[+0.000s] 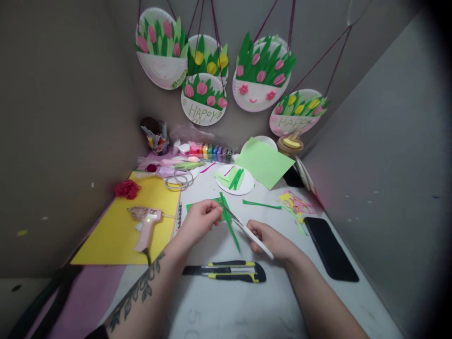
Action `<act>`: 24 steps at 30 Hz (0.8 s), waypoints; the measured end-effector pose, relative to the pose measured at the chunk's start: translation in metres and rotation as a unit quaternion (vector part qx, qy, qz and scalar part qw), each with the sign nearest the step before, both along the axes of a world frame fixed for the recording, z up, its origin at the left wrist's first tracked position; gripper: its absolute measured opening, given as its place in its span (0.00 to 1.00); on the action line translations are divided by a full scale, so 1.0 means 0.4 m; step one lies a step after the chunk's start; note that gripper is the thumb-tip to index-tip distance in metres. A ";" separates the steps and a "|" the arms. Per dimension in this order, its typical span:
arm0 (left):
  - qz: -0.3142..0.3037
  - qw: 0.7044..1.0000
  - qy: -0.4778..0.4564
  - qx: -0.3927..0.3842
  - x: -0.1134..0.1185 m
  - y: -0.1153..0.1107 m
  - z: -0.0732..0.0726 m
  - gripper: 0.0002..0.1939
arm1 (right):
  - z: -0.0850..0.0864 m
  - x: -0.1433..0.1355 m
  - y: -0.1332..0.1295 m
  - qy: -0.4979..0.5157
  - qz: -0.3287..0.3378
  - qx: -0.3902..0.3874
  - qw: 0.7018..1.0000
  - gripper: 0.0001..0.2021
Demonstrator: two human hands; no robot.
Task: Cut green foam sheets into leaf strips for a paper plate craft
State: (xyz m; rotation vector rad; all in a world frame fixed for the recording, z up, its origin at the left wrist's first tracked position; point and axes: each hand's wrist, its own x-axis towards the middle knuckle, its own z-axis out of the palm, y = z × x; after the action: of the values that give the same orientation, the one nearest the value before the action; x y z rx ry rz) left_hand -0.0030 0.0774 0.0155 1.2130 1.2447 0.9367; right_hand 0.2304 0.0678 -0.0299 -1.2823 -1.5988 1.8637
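Observation:
My right hand is closed round the white handles of a pair of scissors. The thin blades point up and left and lie across green paper, close to the fingertips of my left hand. That hand pinches the green paper, though its fingers partly hide the grip. One narrow green strip slants down from under the blades toward the table. Nearer to me lies a black and yellow utility knife. Behind my hands, a white paper disc carries several green paper pieces.
A pink glue gun lies on yellow card at left, near red yarn. A black phone is at right, beside paper scraps. Light green paper lies behind. Decorated paper plates hang on the wall.

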 end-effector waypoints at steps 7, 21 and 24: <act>0.026 0.999 -0.046 0.007 -0.004 0.009 -0.011 0.10 | -0.008 0.009 0.010 -0.086 -0.091 0.101 0.987 0.13; 0.091 0.975 -0.201 -0.033 0.019 0.035 -0.052 0.16 | -0.011 -0.006 0.014 -0.132 -0.121 0.357 0.917 0.09; 0.015 0.989 -0.146 -0.010 0.042 0.021 -0.056 0.14 | 0.007 -0.019 0.007 -0.002 -0.150 0.239 0.959 0.12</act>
State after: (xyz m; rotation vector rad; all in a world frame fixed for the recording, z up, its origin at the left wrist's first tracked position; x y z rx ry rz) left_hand 0.0140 0.0856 -0.0068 1.0025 1.0380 1.0782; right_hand 0.2228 0.0707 -0.0270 -1.2200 -1.6177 1.1988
